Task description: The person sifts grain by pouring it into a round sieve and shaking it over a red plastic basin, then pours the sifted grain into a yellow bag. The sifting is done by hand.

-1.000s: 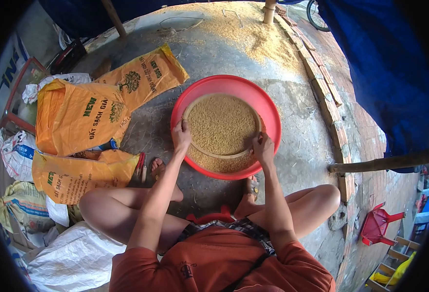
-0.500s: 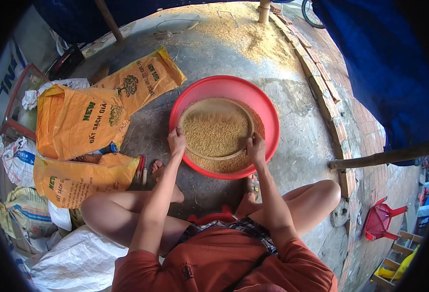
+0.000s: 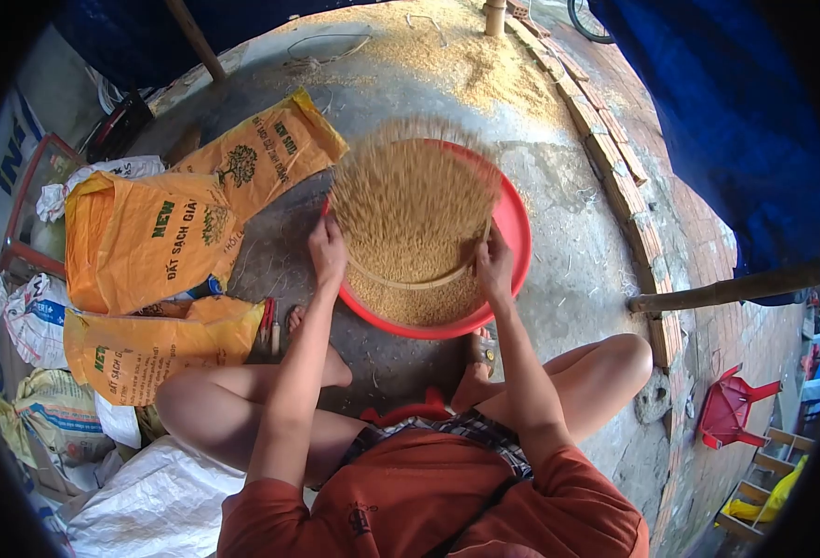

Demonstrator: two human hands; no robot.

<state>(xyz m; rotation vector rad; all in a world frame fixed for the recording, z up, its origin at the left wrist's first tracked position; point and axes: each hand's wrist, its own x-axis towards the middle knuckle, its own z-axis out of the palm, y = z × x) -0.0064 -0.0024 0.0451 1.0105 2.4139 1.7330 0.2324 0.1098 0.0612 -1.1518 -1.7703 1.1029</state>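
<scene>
A round shallow sieve [image 3: 417, 283] is held over a red plastic basin [image 3: 519, 219]. My left hand [image 3: 328, 251] is closed on the sieve's left rim, and my right hand [image 3: 494, 264] grips its right rim. Blurred golden grain [image 3: 414, 181] is in the air above the sieve's far half and hides the far rim. More grain lies in the near part of the sieve. Below the sieve, the basin also holds grain [image 3: 419, 309].
Orange printed sacks [image 3: 149, 237] and white bags [image 3: 149, 493] lie at the left. Spilled grain [image 3: 484, 70] covers the floor at the far side. A brick edging [image 3: 614, 177], a wooden pole [image 3: 726, 292] and a red stool [image 3: 733, 409] are at the right.
The grain has flown up out of the sieve toward the far side. Both my hands have moved slightly up in the view, still gripping the rim.
</scene>
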